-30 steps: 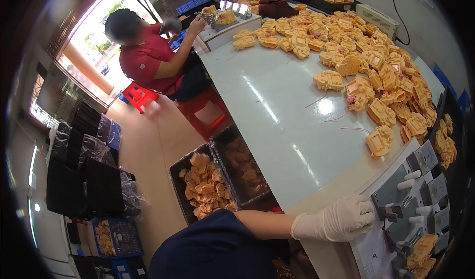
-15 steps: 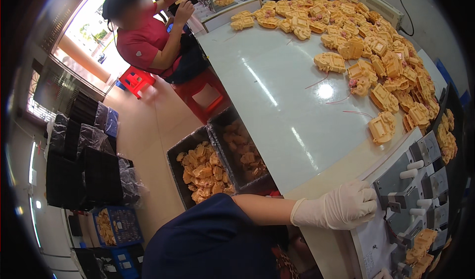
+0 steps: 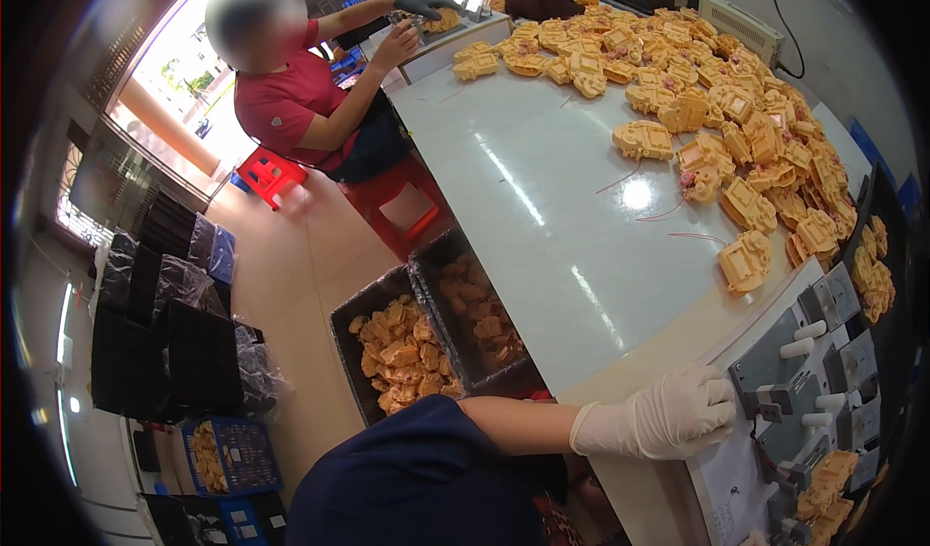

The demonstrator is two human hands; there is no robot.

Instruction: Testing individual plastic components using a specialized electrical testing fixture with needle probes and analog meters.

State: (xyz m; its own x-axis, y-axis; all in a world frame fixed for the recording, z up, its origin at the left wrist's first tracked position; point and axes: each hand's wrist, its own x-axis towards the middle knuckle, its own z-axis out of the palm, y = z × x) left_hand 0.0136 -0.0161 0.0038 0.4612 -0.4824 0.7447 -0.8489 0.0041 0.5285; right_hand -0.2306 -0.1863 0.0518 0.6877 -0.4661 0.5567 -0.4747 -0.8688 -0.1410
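Note:
My left hand, in a white glove, is at the near edge of a grey metal fixture with white knobs. Its fingers are curled in, and whatever they may hold is hidden. Only a sliver of my right hand, also gloved, shows at the lower edge; its fingers cannot be made out. Beside it, yellow-orange plastic housings sit at the fixture's lower end. A single housing with a thin red wire lies on the table just beyond the fixture.
A large heap of housings covers the far right of the white table. Black bins of housings stand at its left edge. A co-worker in red sits at another fixture. Black crates line the left.
The co-worker's gloved hand has come down onto the parts at their fixture, and their other hand has lowered. My left hand stays in nearly the same place, fingers still curled.

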